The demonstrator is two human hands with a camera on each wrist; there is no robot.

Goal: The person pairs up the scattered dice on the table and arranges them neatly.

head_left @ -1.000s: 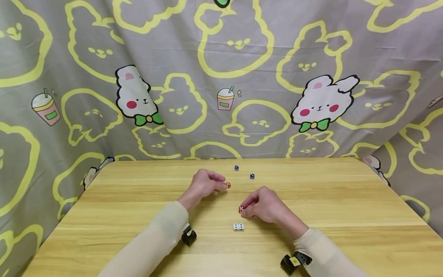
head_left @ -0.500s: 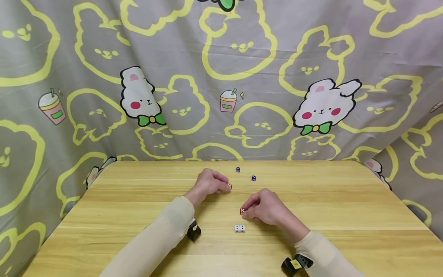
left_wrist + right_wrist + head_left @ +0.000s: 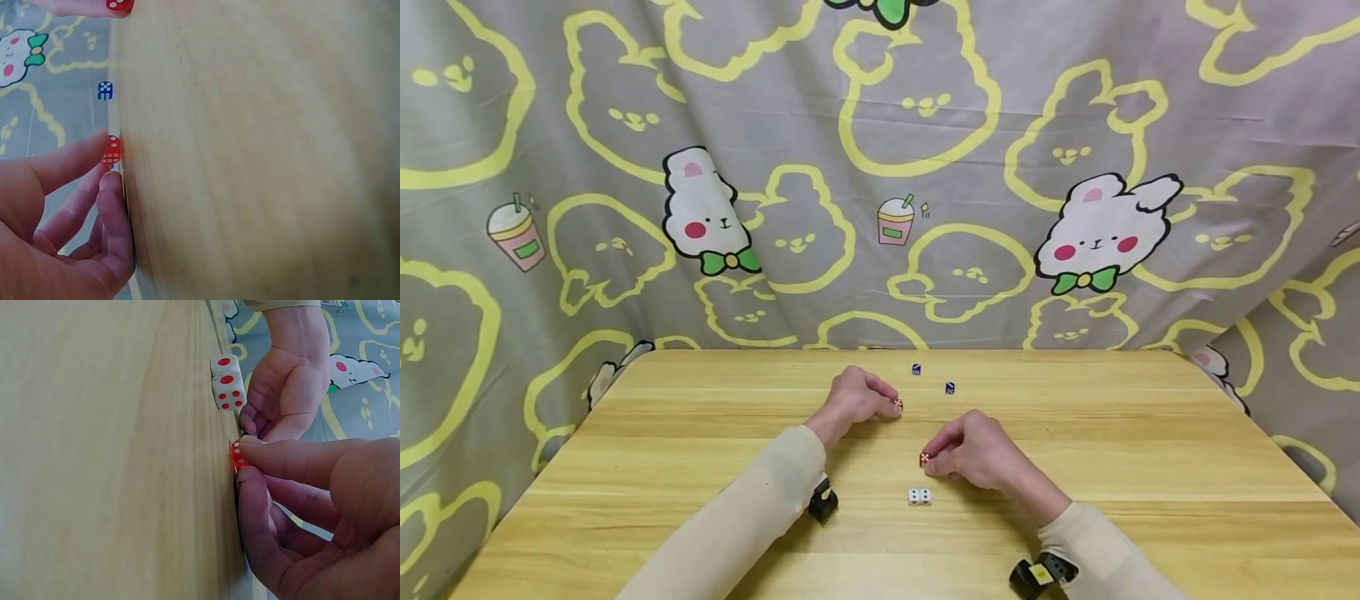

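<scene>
Light is bright and even in the head view, with soft shadows beside the sleeves (image 3: pixel 730 521) on the bench (image 3: pixel 1150 450); both wrist views look dimmer, the wood blurred.

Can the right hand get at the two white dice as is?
Probably yes on reach: the white dice sit close by the right hand, on the wearer's side, with nothing visible between. But its fingers pinch a red die, so it would likely need to release that first.
</scene>
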